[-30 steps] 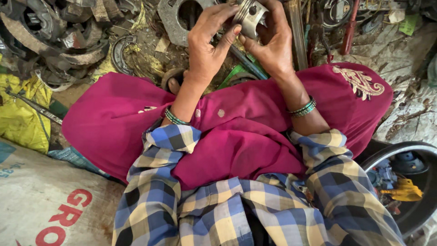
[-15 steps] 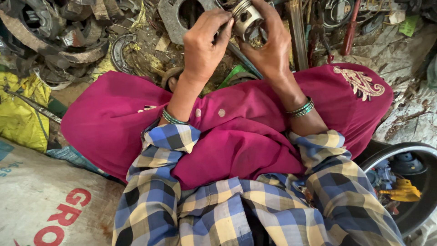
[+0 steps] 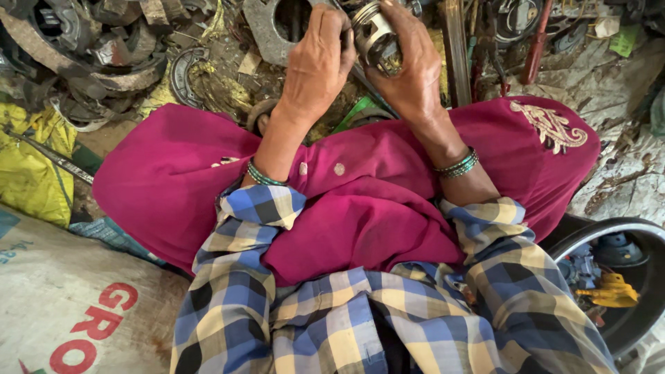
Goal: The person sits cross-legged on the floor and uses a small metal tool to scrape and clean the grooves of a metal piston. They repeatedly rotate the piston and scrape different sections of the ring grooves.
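Biggest thing in view is the magenta cloth [image 3: 360, 201] draped over the person's lap, filling the middle of the frame, with a bit of gold embroidery [image 3: 551, 128] at its right end. Below it come the blue, yellow and white checked sleeves [image 3: 256, 277] running off the bottom edge. Lower left is a pale sack [image 3: 62, 305] with red lettering, and above that, at the left edge, a crumpled yellow bag [image 3: 28, 159]. Lower right there's a dark round tub [image 3: 641, 325] with small bits inside, one of them yellow.

Across the top of the frame it's basically a scrap pile on the ground: curved brake shoes [image 3: 83, 48] heaped in the upper left, a flat grey plate [image 3: 267, 31] with a round hole in the top centre, and rods and a red handle [image 3: 537, 41] towards the upper right.

Both hands are up at the top centre, over that pile. The left hand [image 3: 318, 66] has its fingers curled and pressed against the left side of a piston [image 3: 374, 41], a short grey metal cylinder with grooves round it. The right hand [image 3: 415, 76] wraps it from the right and underneath, fingers bent around the body. So the piston sits right between the two hands, touching both, tilted a bit with one end facing the upper left. Can't tell exactly how the left fingertips sit on it, they're tucked behind. Green bangles [image 3: 457, 166] on both wrists.
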Demonstrator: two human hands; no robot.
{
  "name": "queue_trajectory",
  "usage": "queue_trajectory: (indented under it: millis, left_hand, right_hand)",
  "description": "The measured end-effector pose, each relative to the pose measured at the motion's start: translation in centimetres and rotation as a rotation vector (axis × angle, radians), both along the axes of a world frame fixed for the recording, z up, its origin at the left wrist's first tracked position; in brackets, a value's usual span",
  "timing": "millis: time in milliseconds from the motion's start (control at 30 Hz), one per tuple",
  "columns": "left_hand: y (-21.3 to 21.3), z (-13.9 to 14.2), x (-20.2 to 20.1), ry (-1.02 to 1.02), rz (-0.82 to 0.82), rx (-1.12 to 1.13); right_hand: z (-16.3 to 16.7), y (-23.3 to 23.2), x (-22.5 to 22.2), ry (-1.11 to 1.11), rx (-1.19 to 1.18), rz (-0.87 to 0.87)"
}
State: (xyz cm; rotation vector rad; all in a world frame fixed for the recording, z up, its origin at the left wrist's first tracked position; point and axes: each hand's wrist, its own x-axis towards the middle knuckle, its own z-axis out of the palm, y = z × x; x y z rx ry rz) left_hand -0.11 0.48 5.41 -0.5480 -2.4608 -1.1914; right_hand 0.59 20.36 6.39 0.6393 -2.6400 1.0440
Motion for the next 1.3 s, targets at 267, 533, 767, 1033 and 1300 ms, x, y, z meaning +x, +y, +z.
queue_trajectory:
  millis: [267, 533, 767, 1033, 1300]
  left_hand:
    - [-1.1, -2.3, -1.4, -0.284, 0.16, 0.377]
    - [2.5, -3.2, 0.6, -0.815, -0.212, 1.058]
    - [2.8, -3.2, 1.1, -0.885, -0.231, 1.299]
    - [1.4, -3.6, 0.5, -0.826, -0.236, 1.566]
    - [0.3, -4.0, -0.7, -0.664, -0.215, 1.587]
  right_hand:
    - [-0.1, 0.1, -0.6, -0.395, -0.411, -0.075]
    - [-0.5, 0.6, -0.6, -0.836, -1.186, 0.047]
    - [-0.6, -0.2, -0.3, -0.728, -1.011, 0.043]
    - [0.2, 1.5, -1.8, -0.445, -0.441, 0.141]
    - [-5.2, 3.6, -3.3, -0.296, 0.26, -0.162]
